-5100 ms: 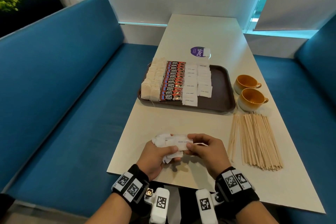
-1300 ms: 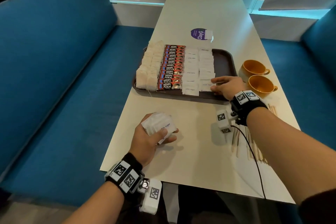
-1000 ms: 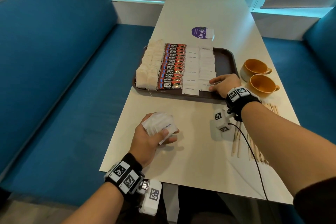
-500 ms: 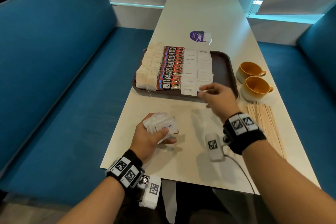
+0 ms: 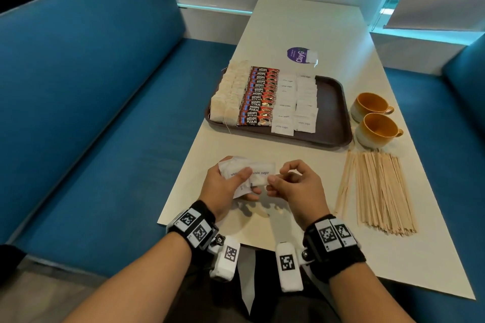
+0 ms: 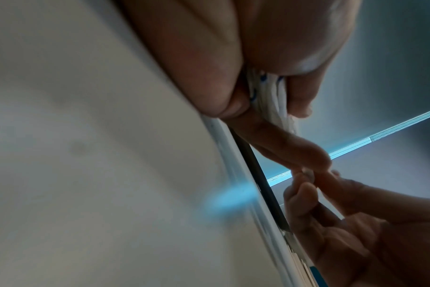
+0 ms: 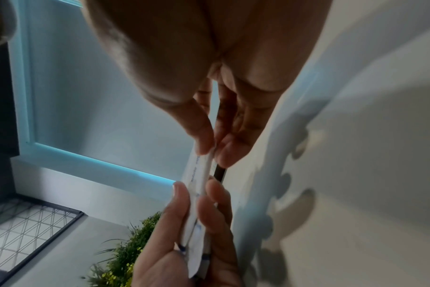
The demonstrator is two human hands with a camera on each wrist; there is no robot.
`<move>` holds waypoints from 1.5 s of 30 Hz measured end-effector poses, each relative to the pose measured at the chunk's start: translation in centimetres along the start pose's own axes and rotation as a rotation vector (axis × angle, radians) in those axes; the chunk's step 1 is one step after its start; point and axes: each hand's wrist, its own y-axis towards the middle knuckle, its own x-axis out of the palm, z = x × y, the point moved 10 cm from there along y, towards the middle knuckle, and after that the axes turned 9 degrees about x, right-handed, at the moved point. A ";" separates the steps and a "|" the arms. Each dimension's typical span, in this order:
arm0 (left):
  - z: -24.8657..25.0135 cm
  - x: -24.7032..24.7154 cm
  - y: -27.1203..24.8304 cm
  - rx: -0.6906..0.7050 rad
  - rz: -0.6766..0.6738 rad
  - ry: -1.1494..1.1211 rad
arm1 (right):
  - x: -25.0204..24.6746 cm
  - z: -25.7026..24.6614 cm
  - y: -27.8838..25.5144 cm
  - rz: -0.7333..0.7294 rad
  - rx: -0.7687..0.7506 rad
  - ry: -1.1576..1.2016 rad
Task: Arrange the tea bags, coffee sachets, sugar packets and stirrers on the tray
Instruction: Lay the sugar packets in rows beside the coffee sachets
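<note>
You sit at a long pale table set between two blue padded benches, with a white wall and a window strip glowing pale blue at the far end; a brown tray lies across the middle of the table; on it, from your left, run a column of tea bags, a column of red and black coffee sachets, and two columns of white sugar packets that overlap like roof tiles; the right part of the tray is bare brown surface. Just beyond the tray lies a round purple sticker with a small white packet touching its right edge; to the right of the tray stand two mustard-yellow cups, one behind the other, handles pointing right; nearer you, below the cups, a loose bundle of wooden stirrers lies on the table, pointing away from you. Both your hands hover over the near edge of the table, well short of the tray; your left hand is curled around a small stack of sugar packets, thumb pressing on top; your right hand pinches the right end of the top packet between thumb and forefinger, its other fingers loosely curled; the two hands almost touch; black bands with square black-and-white markers wrap both your wrists.
</note>
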 end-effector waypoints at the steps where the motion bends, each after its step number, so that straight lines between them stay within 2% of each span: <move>1: 0.0 0.0 0.0 0.000 0.005 0.004 | 0.0 0.0 0.1 0.005 -0.012 0.001; 12: -0.3 -0.3 0.2 0.046 -0.050 0.109 | -1.1 0.2 0.2 0.043 -0.039 -0.087; 20: 0.3 0.2 0.0 0.018 -0.025 0.015 | -1.0 -1.6 0.7 -0.001 -0.096 -0.171; 26: 0.4 0.4 0.3 0.026 -0.070 -0.110 | -6.9 -8.7 4.5 0.182 -0.195 -0.238; 31: 0.1 0.4 0.6 0.015 -0.079 -0.099 | -10.5 -10.9 9.2 0.247 -0.108 -0.211; 38: 0.0 0.3 0.4 0.028 -0.063 -0.031 | -9.3 -9.3 13.8 0.180 0.014 -0.384; 45: -0.2 0.2 0.5 0.023 -0.046 -0.039 | -9.5 -9.4 15.0 0.329 -0.018 -0.740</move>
